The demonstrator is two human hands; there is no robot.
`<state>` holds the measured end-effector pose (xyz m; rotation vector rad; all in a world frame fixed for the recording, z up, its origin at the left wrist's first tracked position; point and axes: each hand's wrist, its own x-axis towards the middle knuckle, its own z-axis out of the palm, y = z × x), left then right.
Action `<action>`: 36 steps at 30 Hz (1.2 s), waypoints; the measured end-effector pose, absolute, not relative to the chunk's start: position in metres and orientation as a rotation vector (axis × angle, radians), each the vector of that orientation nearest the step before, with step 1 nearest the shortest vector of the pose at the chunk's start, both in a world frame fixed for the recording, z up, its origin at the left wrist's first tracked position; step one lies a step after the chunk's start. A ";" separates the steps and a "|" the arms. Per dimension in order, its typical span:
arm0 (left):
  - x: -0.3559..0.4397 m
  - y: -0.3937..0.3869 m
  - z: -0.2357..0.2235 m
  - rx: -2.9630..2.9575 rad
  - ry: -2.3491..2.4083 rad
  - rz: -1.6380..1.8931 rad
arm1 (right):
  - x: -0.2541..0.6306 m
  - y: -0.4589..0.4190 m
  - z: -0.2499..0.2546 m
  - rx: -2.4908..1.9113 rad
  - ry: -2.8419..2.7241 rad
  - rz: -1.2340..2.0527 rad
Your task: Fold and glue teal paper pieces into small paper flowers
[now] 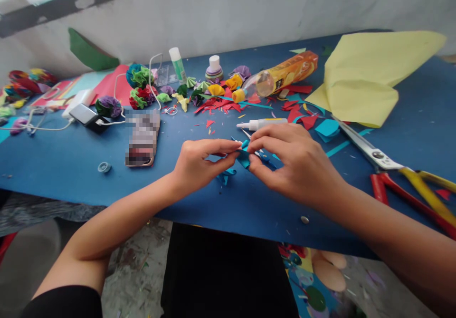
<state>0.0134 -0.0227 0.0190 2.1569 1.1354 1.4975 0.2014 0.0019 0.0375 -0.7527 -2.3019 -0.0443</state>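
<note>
Between my two hands, above the blue table (pixel 149 189), is a small folded piece of turquoise paper (pixel 244 158). My left hand (pixel 204 162) pinches its left side between thumb and fingers. On the other side, the fingertips of my right hand (pixel 285 154) are closed on the same paper. Just below my left fingers lies a curled turquoise paper scrap (pixel 225 176). A pair of small blue-handled scissors (pixel 265 159) rests partly hidden behind my right fingers. Beyond the right hand lies a white glue tube (pixel 269 123).
Large scissors (pixel 383 156) with red and yellow handles lie at the right, near crumpled yellow paper (pixel 363 78). Behind are an orange-labelled bottle (pixel 285 75), red scraps (pixel 228 104), a glue stick (pixel 177 64) and paper flowers (pixel 138 76). A phone (pixel 143 137) and white cables stand left.
</note>
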 end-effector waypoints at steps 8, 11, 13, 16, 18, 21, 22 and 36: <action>0.012 -0.022 0.018 2.127 1.146 1.505 | 0.202 0.002 0.037 -0.732 -2.314 -0.069; 0.013 -0.022 0.018 2.111 1.147 1.504 | 0.202 0.001 0.036 -0.710 -2.308 -0.093; 0.013 -0.023 0.019 2.093 1.154 1.494 | 0.202 0.001 0.035 -0.709 -2.310 -0.102; 0.013 -0.023 0.020 2.065 1.154 1.478 | 0.202 0.002 0.035 -0.658 -2.303 -0.122; 0.012 -0.024 0.020 2.054 1.137 1.467 | 0.202 0.002 0.035 -0.626 -2.307 -0.124; 0.011 -0.023 0.020 2.059 1.097 1.432 | 0.202 0.004 0.033 -0.612 -2.329 -0.110; 0.011 -0.023 0.020 2.063 1.089 1.421 | 0.203 0.004 0.032 -0.603 -2.334 -0.106; 0.016 -0.024 0.023 1.845 1.065 1.353 | 0.205 0.003 0.041 -0.749 -2.281 -0.005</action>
